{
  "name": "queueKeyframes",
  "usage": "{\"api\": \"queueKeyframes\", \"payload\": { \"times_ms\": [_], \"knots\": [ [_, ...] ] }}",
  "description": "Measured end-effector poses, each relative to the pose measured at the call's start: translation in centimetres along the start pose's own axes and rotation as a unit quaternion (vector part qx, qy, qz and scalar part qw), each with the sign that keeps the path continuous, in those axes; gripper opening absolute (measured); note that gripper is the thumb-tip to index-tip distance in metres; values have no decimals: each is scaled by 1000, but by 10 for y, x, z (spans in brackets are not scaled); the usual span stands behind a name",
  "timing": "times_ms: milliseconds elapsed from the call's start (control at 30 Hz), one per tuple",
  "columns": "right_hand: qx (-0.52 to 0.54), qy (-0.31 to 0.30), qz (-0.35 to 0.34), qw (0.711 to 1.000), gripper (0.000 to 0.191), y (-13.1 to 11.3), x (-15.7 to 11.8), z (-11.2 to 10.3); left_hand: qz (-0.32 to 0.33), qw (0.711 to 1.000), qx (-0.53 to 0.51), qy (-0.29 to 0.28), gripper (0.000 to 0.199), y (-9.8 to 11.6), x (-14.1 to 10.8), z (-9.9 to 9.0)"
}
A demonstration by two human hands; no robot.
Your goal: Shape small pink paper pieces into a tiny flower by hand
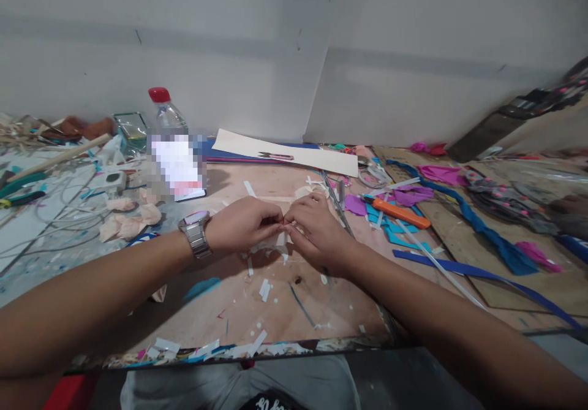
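My left hand [248, 223], with a watch [196, 233] on its wrist, is closed in a pinch. My right hand [316, 229] pinches too, its fingertips meeting those of the left over the wooden table [257, 293]. What they hold is mostly hidden; a whitish, paper-like piece [281, 242] shows just below the fingertips. Small white scraps [264, 290] lie on the wood nearer to me. Beyond the right hand rests a pair of metal scissors [335, 195], partly hidden by it.
A lit phone [179, 165] leans against a red-capped bottle [168, 113]. Thread snips [275, 155] lie on a cream strip [316, 157]. To the right are an orange cutter [399, 212], purple and blue scraps, and a blue strip [478, 226]. Pliers [22, 192] and cables lie left.
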State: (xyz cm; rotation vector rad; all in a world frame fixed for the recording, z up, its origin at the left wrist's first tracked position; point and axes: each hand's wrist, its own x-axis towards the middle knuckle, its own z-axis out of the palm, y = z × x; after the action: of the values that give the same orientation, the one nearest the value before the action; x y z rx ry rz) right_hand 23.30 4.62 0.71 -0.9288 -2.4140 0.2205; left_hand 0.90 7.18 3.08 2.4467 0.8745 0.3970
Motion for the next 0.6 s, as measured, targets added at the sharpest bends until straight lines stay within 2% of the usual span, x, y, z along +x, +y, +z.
{"api": "queueKeyframes", "payload": {
  "times_ms": [200,300,500,600],
  "knots": [
    [-10,21,5,1000,10,4,-1,2,8,999,15,31,36,0,0,2],
    [-15,22,1,1000,10,4,-1,0,-1,1000,0,23,36,-2,1,0],
    [-19,6,-11,1000,10,1,-2,0,-8,999,34,11,32,-1,1,0],
    [-14,14,-3,1000,9,1,-2,1,-6,1000,12,9,33,-1,1,1]
  ]
}}
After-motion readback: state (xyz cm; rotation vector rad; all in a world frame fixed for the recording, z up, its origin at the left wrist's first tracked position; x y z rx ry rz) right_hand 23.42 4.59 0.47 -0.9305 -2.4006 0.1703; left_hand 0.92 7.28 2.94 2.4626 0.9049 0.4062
